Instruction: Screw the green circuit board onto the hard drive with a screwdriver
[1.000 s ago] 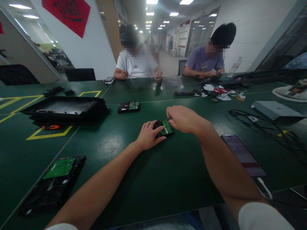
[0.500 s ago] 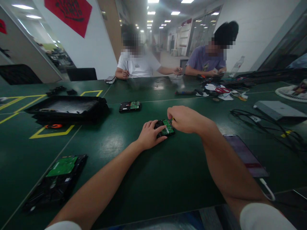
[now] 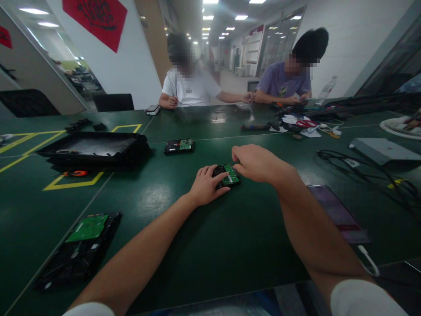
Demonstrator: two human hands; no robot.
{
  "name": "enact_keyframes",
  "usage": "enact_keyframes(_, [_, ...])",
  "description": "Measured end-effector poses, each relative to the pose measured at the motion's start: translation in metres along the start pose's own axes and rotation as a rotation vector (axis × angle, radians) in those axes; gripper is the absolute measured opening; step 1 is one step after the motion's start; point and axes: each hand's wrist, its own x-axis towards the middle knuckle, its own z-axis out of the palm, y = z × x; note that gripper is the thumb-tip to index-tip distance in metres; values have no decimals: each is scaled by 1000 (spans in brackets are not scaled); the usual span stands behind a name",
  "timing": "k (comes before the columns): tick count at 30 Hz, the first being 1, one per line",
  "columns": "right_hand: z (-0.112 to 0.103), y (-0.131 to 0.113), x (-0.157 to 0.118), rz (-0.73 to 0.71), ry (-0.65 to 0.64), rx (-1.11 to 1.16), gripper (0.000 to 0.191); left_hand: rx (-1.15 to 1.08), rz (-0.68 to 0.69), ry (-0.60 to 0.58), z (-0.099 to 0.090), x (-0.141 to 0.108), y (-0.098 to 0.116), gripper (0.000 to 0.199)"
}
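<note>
A small black hard drive with a green circuit board (image 3: 233,175) lies on the dark green table (image 3: 210,237). My left hand (image 3: 208,183) rests on its left part, fingers spread across the top and the thumb along the near edge. My right hand (image 3: 255,163) is closed at the drive's right end, fingers curled in a pinch; what they hold is too small to make out. Another drive (image 3: 179,146) lies farther back, left of my hands. A larger-looking black drive with a green board (image 3: 88,228) is at the near left.
Stacked black trays (image 3: 95,147) stand at left. A phone (image 3: 335,213) with a white cable, black cables (image 3: 365,169) and a grey metal box (image 3: 384,151) are on the right. Two people sit across the table, near tools and paper scraps (image 3: 307,127).
My hands keep nearly the same places, the right one turned slightly at the drive's end. The hand of the person in white has shifted slightly to the right.
</note>
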Motion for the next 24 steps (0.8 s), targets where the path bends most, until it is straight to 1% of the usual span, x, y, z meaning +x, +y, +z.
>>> enact_keyframes(2, [2, 2, 0, -10, 3, 13, 17, 1, 3, -1, -1, 0, 0, 61])
enact_keyframes(5, [4, 4, 0, -73, 19, 46, 21, 1, 11, 1, -2, 0, 1, 61])
enact_keyframes(7, [4, 3, 0, -79, 25, 37, 21, 2, 13, 1, -2, 0, 1, 61])
enact_keyframes(10, [2, 1, 2, -7, 18, -4, 15, 6, 11, 1, -2, -1, 1, 61])
enact_keyframes(12, [2, 1, 2, 43, 18, -18, 14, 4, 10, 3, -1, 0, 0, 60])
enact_keyframes(13, [2, 1, 2, 45, 19, -13, 14, 1, 9, 4, -1, 0, 0, 60])
enact_keyframes(18, [3, 4, 2, -76, 28, 33, 18, -6, 8, 6, 0, 0, 0, 60])
enact_keyframes(20, [3, 4, 3, -40, 25, 13, 16, -2, 8, 8, 0, 0, 0, 61])
enact_keyframes(23, [3, 3, 3, 52, 16, -18, 14, 3, 10, 8, 0, -1, 0, 61])
enact_keyframes(24, [3, 4, 3, 58, 13, -15, 15, 1, 11, 8, 0, -1, 0, 61])
